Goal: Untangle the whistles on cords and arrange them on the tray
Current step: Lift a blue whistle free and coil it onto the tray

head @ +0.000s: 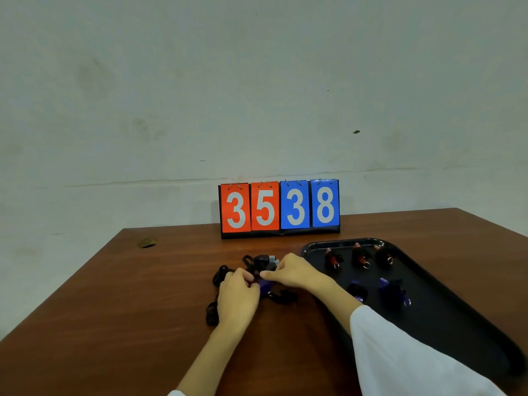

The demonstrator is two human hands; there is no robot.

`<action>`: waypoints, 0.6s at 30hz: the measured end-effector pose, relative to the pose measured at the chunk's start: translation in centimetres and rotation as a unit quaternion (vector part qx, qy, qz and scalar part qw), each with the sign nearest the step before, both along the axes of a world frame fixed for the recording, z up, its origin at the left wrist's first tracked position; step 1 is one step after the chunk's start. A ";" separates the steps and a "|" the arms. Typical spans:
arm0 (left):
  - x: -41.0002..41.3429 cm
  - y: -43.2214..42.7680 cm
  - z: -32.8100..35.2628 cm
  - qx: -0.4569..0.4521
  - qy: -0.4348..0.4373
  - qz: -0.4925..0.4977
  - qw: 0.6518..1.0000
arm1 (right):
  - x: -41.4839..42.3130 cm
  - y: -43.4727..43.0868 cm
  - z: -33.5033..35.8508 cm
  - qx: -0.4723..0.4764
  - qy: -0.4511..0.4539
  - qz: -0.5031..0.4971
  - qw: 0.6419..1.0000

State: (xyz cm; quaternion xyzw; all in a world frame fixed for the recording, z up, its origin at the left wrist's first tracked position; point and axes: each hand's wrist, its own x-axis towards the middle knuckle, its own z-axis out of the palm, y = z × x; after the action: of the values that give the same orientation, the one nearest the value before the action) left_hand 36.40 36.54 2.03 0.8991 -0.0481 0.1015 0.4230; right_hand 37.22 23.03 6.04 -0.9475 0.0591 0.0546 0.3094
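Two hands: our left hand (pixel 237 295) and right hand (pixel 294 271) meet over the table (pixel 128 310), just left of the tray (pixel 445 324).
Left hand: fingers curled, pinching the purple whistle (pixel 264 287) from its left.
Right hand: thumb and forefinger pinch the same whistle from the right.
Purple whistle: low between our hands and mostly covered; we cannot tell where it points.
Cords (pixel 220 277): black, tangled in loops around the left hand.
Grey whistle (pixel 270 261): just behind the hands, long axis lying left to right.
Red whistles (pixel 360 256): three in the tray's far row, long axes near to far, mouthpieces away, rings toward us.
Purple pair (pixel 393 288): in the tray's nearer row, rings toward us.
Scoreboard (pixel 280 208): at the far edge, showing 3538.
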 end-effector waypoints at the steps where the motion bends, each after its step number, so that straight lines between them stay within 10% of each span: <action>1: 0.0 0.1 -0.3 0.041 -0.004 0.005 0.999 | -0.1 0.1 -0.3 -0.007 0.000 0.004 1.000; 8: -0.2 -0.2 -1.1 0.113 -0.041 0.016 0.993 | -0.7 0.2 -0.6 0.081 -0.052 -0.007 0.995; 18: -1.7 -0.9 1.0 -0.024 -0.200 0.047 0.978 | -3.7 1.8 0.5 0.325 -0.133 -0.037 0.936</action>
State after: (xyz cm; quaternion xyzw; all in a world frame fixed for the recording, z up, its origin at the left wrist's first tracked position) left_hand 34.70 35.65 3.06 0.8516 -0.0870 0.3003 0.4207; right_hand 33.49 24.85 6.56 -0.7913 0.0312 -0.0671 0.6069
